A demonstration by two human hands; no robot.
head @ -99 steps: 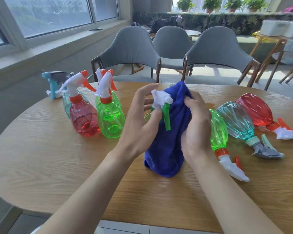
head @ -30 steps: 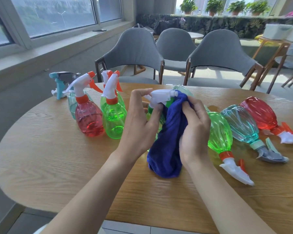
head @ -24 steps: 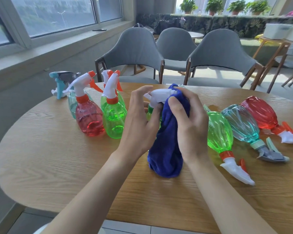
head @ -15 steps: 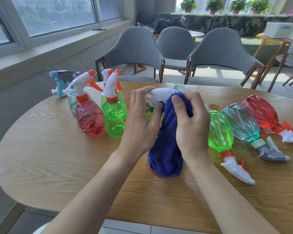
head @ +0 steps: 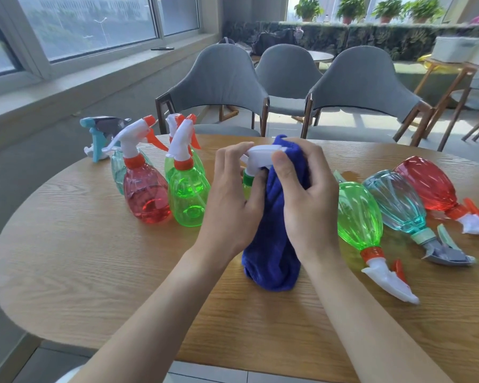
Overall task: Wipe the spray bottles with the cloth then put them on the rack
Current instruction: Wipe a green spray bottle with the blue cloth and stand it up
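My left hand point(head: 230, 205) grips the neck of a spray bottle whose white trigger head point(head: 260, 158) and green collar show above my fingers; its body is hidden. My right hand point(head: 306, 200) holds a dark blue cloth point(head: 271, 255) wrapped against that bottle, thumb pressing on the white head. Upright at the left stand a red bottle point(head: 145, 194), a green bottle point(head: 187, 194), another green one behind it and a teal bottle point(head: 118, 167). Lying on their sides at the right are a green bottle point(head: 360, 214), a teal bottle point(head: 396, 203) and a red bottle point(head: 429, 183).
All of it sits on a round wooden table point(head: 94, 272). Three grey chairs point(head: 221, 87) stand along the far edge. A window sill runs along the left wall. No rack is in view.
My right hand with the cloth has slid up over the bottle's white head, the thumb now on the nozzle. My left hand keeps its grip on the neck.
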